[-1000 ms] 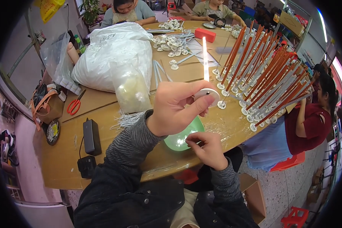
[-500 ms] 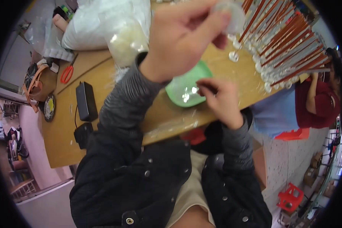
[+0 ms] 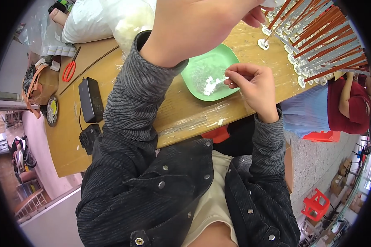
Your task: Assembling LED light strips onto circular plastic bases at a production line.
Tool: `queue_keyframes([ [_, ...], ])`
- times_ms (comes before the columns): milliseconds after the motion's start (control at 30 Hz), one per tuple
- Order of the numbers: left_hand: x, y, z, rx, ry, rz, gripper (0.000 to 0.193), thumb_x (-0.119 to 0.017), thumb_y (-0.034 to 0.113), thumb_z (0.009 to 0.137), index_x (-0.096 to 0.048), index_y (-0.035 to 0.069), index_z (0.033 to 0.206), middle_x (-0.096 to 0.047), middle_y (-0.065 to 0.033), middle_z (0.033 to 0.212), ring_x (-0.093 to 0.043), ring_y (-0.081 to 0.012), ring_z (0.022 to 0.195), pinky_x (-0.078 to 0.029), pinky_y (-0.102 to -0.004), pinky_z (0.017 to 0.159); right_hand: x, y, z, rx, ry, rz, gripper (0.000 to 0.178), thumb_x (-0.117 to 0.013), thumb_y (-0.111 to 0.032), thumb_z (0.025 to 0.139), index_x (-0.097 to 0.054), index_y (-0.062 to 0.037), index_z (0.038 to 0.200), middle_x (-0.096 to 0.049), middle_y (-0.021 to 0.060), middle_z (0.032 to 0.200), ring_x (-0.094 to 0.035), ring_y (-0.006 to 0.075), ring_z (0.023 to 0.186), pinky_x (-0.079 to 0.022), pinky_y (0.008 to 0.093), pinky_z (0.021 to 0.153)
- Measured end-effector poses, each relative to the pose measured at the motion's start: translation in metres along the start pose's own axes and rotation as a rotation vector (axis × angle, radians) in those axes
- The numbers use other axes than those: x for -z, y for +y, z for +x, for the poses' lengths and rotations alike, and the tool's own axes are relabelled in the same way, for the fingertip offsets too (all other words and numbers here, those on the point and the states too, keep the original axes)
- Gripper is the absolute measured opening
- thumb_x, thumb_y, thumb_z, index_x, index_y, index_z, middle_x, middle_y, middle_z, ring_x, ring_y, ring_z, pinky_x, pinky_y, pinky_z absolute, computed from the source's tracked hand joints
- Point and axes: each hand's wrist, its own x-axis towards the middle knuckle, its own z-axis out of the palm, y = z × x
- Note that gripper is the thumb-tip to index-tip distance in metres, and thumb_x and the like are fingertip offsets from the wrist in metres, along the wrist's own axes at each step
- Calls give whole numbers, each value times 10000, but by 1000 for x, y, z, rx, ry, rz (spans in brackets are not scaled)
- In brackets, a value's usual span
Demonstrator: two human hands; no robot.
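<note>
My left hand (image 3: 202, 29) is raised high and close at the top of the picture, its fingers closed on a whitish translucent round piece (image 3: 273, 3) that the upper edge mostly cuts off. My right hand (image 3: 256, 87) is closed in a pinch at the right rim of a green plastic tray (image 3: 227, 52). Between those fingertips is something small and pale, too tiny to name. Inside the tray lie small white pieces (image 3: 211, 85) and a heap of thin clear bits (image 3: 200, 72).
Upright brown and grey rods on white round bases (image 3: 321, 45) crowd the table's right end, beside a person in a dark red top (image 3: 345, 103). Red-handled scissors (image 3: 69, 71), a black power adapter (image 3: 90, 100) and large white bags (image 3: 86, 22) occupy the left side.
My left hand has come closer and higher, carrying the round piece partly out of view. My right hand has moved slightly right and up, still pinched by the tray.
</note>
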Motion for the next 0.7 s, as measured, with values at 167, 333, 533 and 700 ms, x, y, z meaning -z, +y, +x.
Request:
queue_keyframes([
  [167, -3, -2, 3, 86, -39, 25, 377, -664, 13, 931, -578, -68, 1290, -705, -87, 998, -667, -96, 803, -554, -227, 702, 9, -18, -9, 96, 92, 42, 131, -652, -17, 935, -670, 94, 1001, -716, 109, 899, -704, 150, 771, -570, 244, 675],
  [333, 12, -36, 24, -757, -497, 224, 482, -665, -13, 918, -514, -57, 1374, -692, -98, 1089, -673, -132, 963, -545, -224, 815, 13, -65, -19, 373, 312, 189, 110, -642, 12, 935, -628, 77, 1022, -708, 119, 908, -692, 137, 807, -554, 231, 640],
  [533, -19, -30, -9, -63, -98, 38, 493, -684, -18, 906, -512, -48, 1368, -695, -148, 1141, -695, -175, 985, -580, -298, 854, 15, -73, -21, 418, 389, 491, 126, -662, -30, 945, -641, 44, 1045, -705, 98, 898, -559, 56, 645, -421, 187, 531],
  [700, -24, -27, -13, 0, -136, -26, 442, -666, -12, 920, -542, -55, 1342, -678, -140, 1179, -676, -178, 1028, -576, -308, 871, 4, -84, -19, 466, 420, 456, 129, -634, -33, 960, -639, 27, 1075, -659, 48, 863, -556, 52, 674, -370, 186, 512],
])
